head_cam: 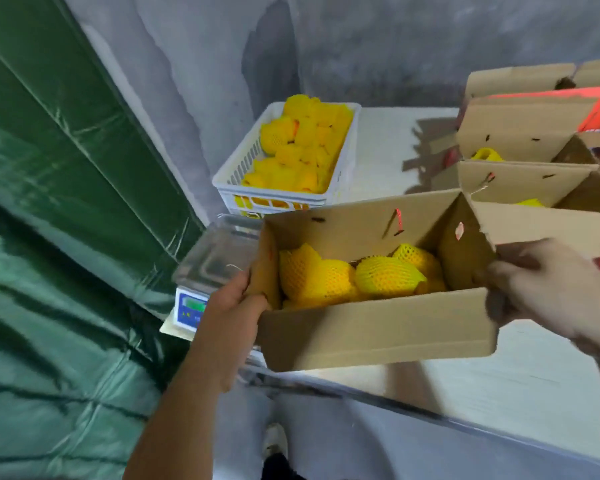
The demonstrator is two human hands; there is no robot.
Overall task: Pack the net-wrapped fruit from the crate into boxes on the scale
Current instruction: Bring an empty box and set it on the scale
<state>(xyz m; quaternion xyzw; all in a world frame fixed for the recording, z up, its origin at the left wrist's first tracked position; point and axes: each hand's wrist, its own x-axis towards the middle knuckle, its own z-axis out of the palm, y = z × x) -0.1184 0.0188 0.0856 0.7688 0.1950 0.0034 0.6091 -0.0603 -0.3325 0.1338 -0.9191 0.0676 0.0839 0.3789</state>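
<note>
You hold the open cardboard box between both hands, lifted clear of the scale, which sits just to its left. Your left hand grips the box's left end wall, thumb curled over the rim. Your right hand clasps the right end, fingers wrapped round the corner; blurred. Inside the box lie several net-wrapped fruit, yellow mesh, touching one another. The white crate behind the scale holds more wrapped fruit. Further filled boxes stand on the worktop beyond your right hand.
</note>
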